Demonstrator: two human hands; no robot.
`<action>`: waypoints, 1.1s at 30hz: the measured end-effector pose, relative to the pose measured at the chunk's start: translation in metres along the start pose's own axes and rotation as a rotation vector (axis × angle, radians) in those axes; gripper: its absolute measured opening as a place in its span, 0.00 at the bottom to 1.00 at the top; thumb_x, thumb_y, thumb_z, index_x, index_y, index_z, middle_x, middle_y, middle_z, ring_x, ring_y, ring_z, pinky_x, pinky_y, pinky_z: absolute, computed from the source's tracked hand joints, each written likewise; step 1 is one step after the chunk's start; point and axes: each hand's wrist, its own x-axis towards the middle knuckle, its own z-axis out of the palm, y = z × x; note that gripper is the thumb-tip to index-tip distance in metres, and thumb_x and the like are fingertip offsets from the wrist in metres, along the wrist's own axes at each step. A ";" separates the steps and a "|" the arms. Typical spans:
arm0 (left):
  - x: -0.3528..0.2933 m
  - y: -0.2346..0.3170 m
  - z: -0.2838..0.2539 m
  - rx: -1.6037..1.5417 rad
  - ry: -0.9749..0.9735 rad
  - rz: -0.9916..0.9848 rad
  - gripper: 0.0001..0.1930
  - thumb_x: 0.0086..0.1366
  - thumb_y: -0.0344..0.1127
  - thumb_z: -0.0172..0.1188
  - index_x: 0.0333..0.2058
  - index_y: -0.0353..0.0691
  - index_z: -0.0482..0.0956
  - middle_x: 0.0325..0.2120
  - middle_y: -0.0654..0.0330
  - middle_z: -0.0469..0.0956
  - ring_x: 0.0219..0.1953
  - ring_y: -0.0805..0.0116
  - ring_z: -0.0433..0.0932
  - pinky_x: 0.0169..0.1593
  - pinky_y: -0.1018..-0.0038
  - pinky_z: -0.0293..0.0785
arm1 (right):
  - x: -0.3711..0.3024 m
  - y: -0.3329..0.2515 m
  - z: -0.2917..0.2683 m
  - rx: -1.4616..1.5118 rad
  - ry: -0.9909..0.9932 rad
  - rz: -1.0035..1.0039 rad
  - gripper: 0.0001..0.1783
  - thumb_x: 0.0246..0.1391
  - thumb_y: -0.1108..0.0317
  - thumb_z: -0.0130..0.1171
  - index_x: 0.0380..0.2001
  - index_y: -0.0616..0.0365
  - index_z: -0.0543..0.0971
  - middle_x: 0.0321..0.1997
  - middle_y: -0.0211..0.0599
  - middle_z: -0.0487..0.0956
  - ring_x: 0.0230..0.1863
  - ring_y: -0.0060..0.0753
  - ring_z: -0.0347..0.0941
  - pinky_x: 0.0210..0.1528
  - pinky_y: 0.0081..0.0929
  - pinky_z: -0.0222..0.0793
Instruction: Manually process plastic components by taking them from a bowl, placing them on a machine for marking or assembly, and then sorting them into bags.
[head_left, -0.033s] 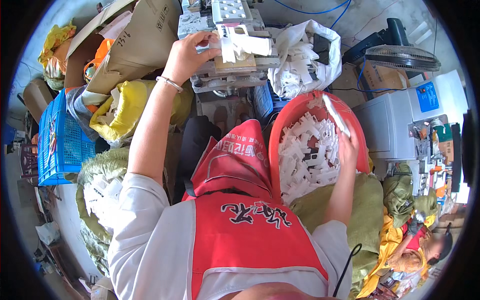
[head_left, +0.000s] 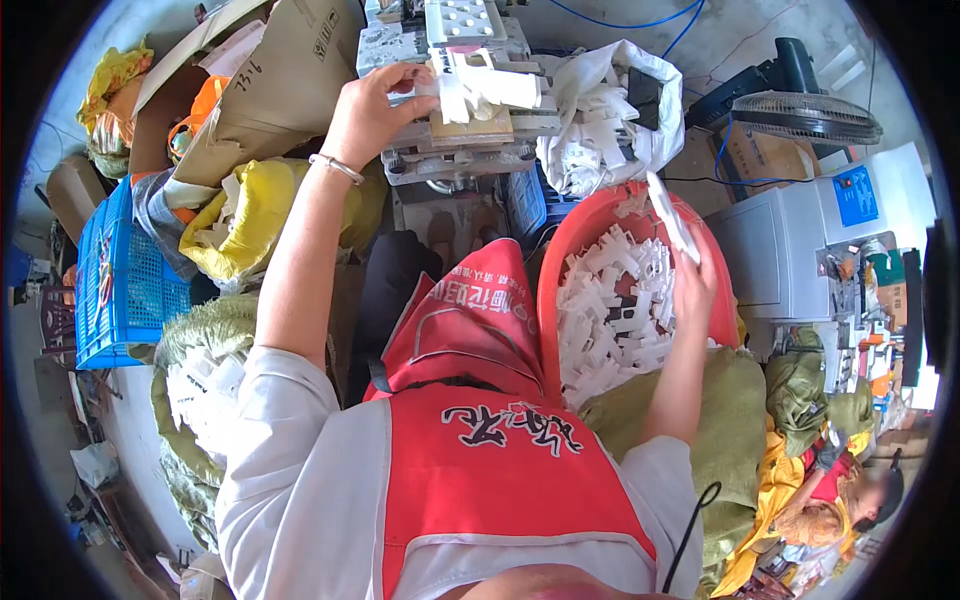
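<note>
At the machine, my left hand pinches the edge of a white plastic piece between thumb and fingers. A wider white piece lies against it on the right, over a tan block. Above them sits a pale plate with round white studs. Over the red tub, my right hand is closed on a long, flat white plastic piece, which slants up and left from the fingers. Many similar loose white pieces fill the tub.
A white sack of white parts stands right of the machine, near a black fan. To the left are a cardboard box, a yellow bag and a blue crate. Another person sits at the lower right.
My right hand and its white piece have risen slightly. My left hand has barely shifted at the machine.
</note>
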 end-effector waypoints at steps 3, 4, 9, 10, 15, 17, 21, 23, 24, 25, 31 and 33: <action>-0.013 0.013 -0.016 0.005 0.029 0.009 0.18 0.51 0.36 0.67 0.41 0.37 0.77 0.32 0.54 0.79 0.36 0.64 0.80 0.41 0.73 0.75 | 0.031 0.001 0.069 -0.031 -0.037 -0.130 0.24 0.55 0.81 0.50 0.56 0.67 0.65 0.57 0.43 0.68 0.54 0.29 0.68 0.55 0.22 0.64; -0.024 0.010 -0.023 -0.018 0.049 -0.076 0.17 0.52 0.35 0.66 0.41 0.37 0.77 0.34 0.55 0.80 0.36 0.66 0.80 0.41 0.73 0.74 | 0.043 0.004 0.096 0.016 -0.098 -0.173 0.23 0.54 0.81 0.52 0.55 0.65 0.67 0.55 0.40 0.69 0.54 0.29 0.68 0.56 0.23 0.63; -0.088 -0.010 -0.075 -0.207 0.154 -0.261 0.17 0.54 0.24 0.62 0.44 0.33 0.75 0.38 0.63 0.79 0.38 0.78 0.76 0.44 0.81 0.71 | 0.084 0.008 0.205 -0.218 -0.443 -0.587 0.20 0.49 0.80 0.58 0.48 0.55 0.74 0.49 0.37 0.68 0.52 0.32 0.67 0.53 0.25 0.65; -0.103 -0.016 -0.089 -0.235 0.170 -0.298 0.16 0.56 0.22 0.60 0.44 0.31 0.74 0.40 0.62 0.77 0.41 0.77 0.75 0.47 0.80 0.70 | 0.091 0.006 0.213 -0.414 -0.495 -0.663 0.21 0.48 0.79 0.59 0.47 0.54 0.75 0.48 0.36 0.69 0.51 0.34 0.67 0.52 0.26 0.65; -0.171 -0.021 -0.146 -0.243 0.307 -0.383 0.12 0.60 0.20 0.55 0.43 0.29 0.71 0.46 0.56 0.75 0.44 0.73 0.73 0.51 0.77 0.69 | 0.092 -0.015 0.232 -0.819 -0.671 -0.761 0.24 0.43 0.76 0.62 0.47 0.47 0.76 0.45 0.35 0.70 0.47 0.40 0.68 0.52 0.32 0.66; -0.194 -0.025 -0.159 -0.213 0.360 -0.432 0.11 0.60 0.21 0.56 0.42 0.31 0.73 0.45 0.57 0.75 0.44 0.74 0.73 0.49 0.78 0.70 | 0.095 -0.015 0.234 -0.825 -0.749 -0.666 0.23 0.44 0.73 0.61 0.48 0.46 0.77 0.47 0.37 0.70 0.49 0.41 0.67 0.53 0.34 0.63; -0.237 -0.023 -0.174 0.000 0.467 -0.647 0.11 0.58 0.26 0.60 0.41 0.33 0.76 0.38 0.62 0.78 0.36 0.80 0.74 0.41 0.82 0.71 | 0.072 -0.043 0.249 -1.031 -0.614 -0.966 0.22 0.45 0.65 0.62 0.47 0.51 0.77 0.55 0.41 0.69 0.53 0.45 0.64 0.57 0.40 0.56; -0.243 -0.015 -0.181 0.008 0.452 -0.639 0.11 0.56 0.27 0.63 0.39 0.35 0.76 0.39 0.65 0.78 0.38 0.82 0.73 0.44 0.83 0.69 | 0.060 -0.036 0.228 -0.910 -0.556 -0.872 0.18 0.49 0.69 0.58 0.46 0.55 0.76 0.54 0.44 0.70 0.55 0.44 0.65 0.57 0.38 0.57; -0.254 -0.013 -0.192 -0.068 0.434 -0.607 0.12 0.56 0.26 0.63 0.40 0.35 0.76 0.40 0.65 0.77 0.40 0.81 0.73 0.45 0.83 0.69 | 0.056 -0.029 0.214 -0.850 -0.551 -0.837 0.16 0.51 0.72 0.56 0.46 0.59 0.76 0.53 0.45 0.71 0.54 0.44 0.67 0.56 0.37 0.59; -0.263 -0.012 -0.205 -0.015 0.426 -0.563 0.13 0.56 0.25 0.63 0.41 0.34 0.75 0.42 0.64 0.77 0.41 0.79 0.73 0.47 0.82 0.70 | 0.048 -0.032 0.203 -0.908 -0.591 -0.830 0.15 0.53 0.75 0.53 0.45 0.61 0.76 0.53 0.45 0.71 0.54 0.44 0.67 0.55 0.36 0.61; -0.402 0.062 -0.299 0.195 0.462 -0.923 0.15 0.59 0.28 0.59 0.46 0.34 0.74 0.47 0.60 0.75 0.46 0.73 0.74 0.53 0.76 0.68 | 0.041 0.029 0.119 -0.872 -0.737 -0.429 0.11 0.57 0.74 0.51 0.42 0.64 0.77 0.49 0.44 0.73 0.51 0.42 0.69 0.53 0.34 0.64; -0.395 0.070 -0.293 0.190 0.581 -0.837 0.17 0.61 0.34 0.58 0.47 0.33 0.74 0.47 0.60 0.75 0.47 0.72 0.73 0.53 0.75 0.67 | 0.049 0.049 0.062 -0.936 -0.682 -0.416 0.11 0.57 0.73 0.51 0.42 0.65 0.77 0.48 0.44 0.74 0.51 0.41 0.69 0.53 0.34 0.65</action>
